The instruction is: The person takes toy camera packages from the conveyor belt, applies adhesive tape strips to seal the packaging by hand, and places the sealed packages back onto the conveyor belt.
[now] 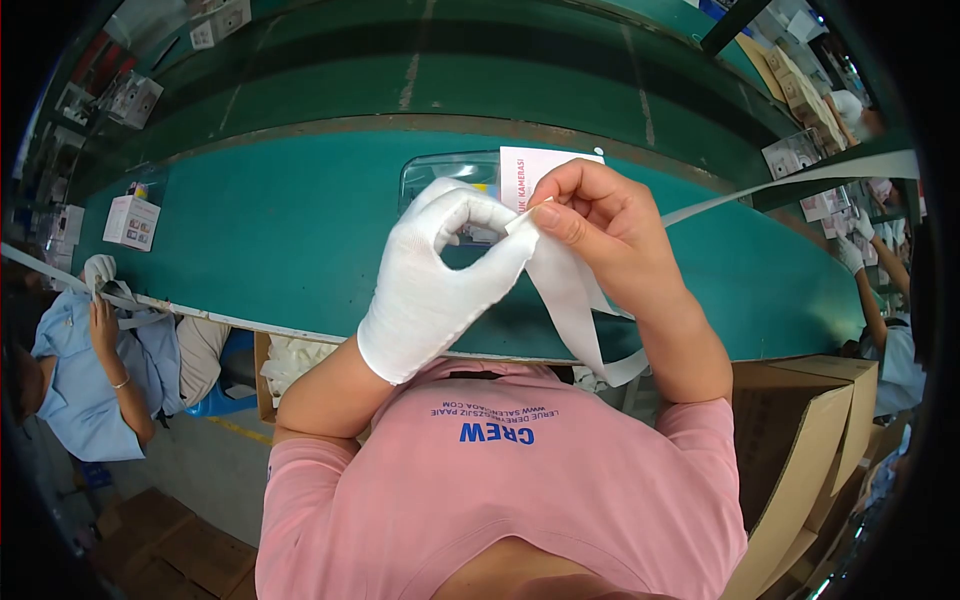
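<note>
My left hand (pixel 435 270), in a white glove, has its thumb and forefinger pinched at the end of a white strip (pixel 565 290). Bare and closed, my right hand (pixel 600 220) pinches the same end between thumb and forefinger, touching the left fingertips. From there the strip hangs in a loop below the hands; a strip length also runs off to the right behind my right wrist. Just behind the hands, a white printed box (pixel 520 175) lies beside a clear plastic tray (pixel 425 175), both partly hidden by my fingers.
The green table (pixel 300 210) borders a darker green belt (pixel 500 80). A small white box (pixel 131 221) stands at left, near a co-worker in light blue (pixel 100 360) handling a strip. Other workers and boxes are at right. An open carton (pixel 800 450) stands right of my body.
</note>
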The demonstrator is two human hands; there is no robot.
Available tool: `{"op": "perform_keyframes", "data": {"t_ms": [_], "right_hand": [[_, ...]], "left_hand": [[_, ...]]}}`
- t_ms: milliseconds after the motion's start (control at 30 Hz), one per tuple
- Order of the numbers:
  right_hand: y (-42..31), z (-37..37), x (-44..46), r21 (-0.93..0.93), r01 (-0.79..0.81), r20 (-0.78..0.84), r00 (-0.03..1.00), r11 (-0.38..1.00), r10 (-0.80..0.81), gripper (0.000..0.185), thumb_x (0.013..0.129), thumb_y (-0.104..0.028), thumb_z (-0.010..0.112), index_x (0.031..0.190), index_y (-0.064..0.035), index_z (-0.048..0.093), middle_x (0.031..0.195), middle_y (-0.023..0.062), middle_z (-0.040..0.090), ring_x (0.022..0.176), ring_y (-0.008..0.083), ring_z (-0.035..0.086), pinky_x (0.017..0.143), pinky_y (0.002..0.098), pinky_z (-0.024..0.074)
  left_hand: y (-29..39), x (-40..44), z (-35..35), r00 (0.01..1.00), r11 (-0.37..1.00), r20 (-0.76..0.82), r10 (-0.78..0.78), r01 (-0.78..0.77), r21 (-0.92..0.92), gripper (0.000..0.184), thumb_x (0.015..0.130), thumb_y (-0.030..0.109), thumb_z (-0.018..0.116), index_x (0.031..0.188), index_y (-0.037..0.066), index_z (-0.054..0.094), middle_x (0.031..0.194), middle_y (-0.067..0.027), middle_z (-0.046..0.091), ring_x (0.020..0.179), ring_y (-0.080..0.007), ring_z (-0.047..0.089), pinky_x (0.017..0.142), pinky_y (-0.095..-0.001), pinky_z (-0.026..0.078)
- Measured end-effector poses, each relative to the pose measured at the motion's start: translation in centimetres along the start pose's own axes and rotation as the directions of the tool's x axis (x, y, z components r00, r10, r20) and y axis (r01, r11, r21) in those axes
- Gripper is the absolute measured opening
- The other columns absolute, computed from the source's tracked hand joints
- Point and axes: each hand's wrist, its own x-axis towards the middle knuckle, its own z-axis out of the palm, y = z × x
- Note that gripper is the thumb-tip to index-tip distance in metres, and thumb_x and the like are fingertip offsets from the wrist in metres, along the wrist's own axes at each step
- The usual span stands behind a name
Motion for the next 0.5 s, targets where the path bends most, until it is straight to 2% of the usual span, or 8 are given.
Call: {"op": "perform_keyframes", "data": {"t_ms": [100,233,400,467,500], "right_hand": [[0.0,0.1,-0.1,-0.049,-0.002,-0.01,1.0,0.999,0.001,0.007,0.094,-0.009,0.065,0.098,-0.0031,0.064,0.093,0.0038,0.063,0.076,0.0095,0.051,0.069,0.0201,0.0414],[1.6,0.3,0.5,-0.249,0.279,-0.009,0.957,0.927,-0.29,0.009,0.094,-0.01,0.065,0.094,-0.0016,0.065,0.082,0.001,0.061,0.071,0.0086,0.051,0.066,0.0209,0.0434],[0.9,0.7,-0.5,-0.075,0.142,-0.056,0.988,0.987,-0.147,0.008,0.095,-0.01,0.065,0.094,-0.0013,0.064,0.082,0.0014,0.061,0.07,0.0087,0.05,0.065,0.0206,0.0419],[0.9,-0.6,-1.1,-0.2,0.121,-0.068,0.988,0.972,-0.137,0.008,0.096,-0.01,0.063,0.097,-0.0017,0.063,0.083,0.0021,0.062,0.072,0.0084,0.051,0.067,0.0202,0.0425],[1.1,-1.7,-1.2,-0.2,0.117,-0.067,0.989,0.973,-0.133,0.008,0.096,-0.01,0.063,0.097,-0.0017,0.063,0.083,0.0021,0.062,0.072,0.0084,0.051,0.067,0.0202,0.0425]], "left_hand": [[0.0,-0.1,0.2,1.0,0.999,0.019,-0.01,0.01,-0.032,0.008,0.078,-0.002,0.072,0.08,0.003,0.067,0.085,-0.0036,0.06,0.075,-0.0144,0.054,0.07,-0.0252,0.047],[-0.2,-0.1,0.6,0.999,0.995,0.043,0.029,-0.025,-0.092,0.009,0.078,-0.002,0.072,0.079,0.004,0.066,0.085,-0.0038,0.061,0.074,-0.0156,0.054,0.069,-0.0259,0.047],[-1.0,-0.5,1.2,0.984,0.989,-0.098,0.147,-0.148,-0.004,0.011,0.075,-0.001,0.075,0.08,0.005,0.067,0.084,-0.0035,0.061,0.076,-0.0169,0.054,0.072,-0.0272,0.047],[-1.4,-0.5,1.1,0.978,0.973,-0.061,0.201,-0.192,0.126,0.009,0.076,0.001,0.074,0.082,0.005,0.068,0.085,-0.003,0.062,0.081,-0.0193,0.056,0.078,-0.0317,0.047],[-1.8,-0.3,0.7,0.979,0.974,-0.061,0.196,-0.188,0.124,0.009,0.076,0.001,0.074,0.082,0.005,0.068,0.085,-0.003,0.062,0.081,-0.0193,0.056,0.078,-0.0317,0.047]]}}
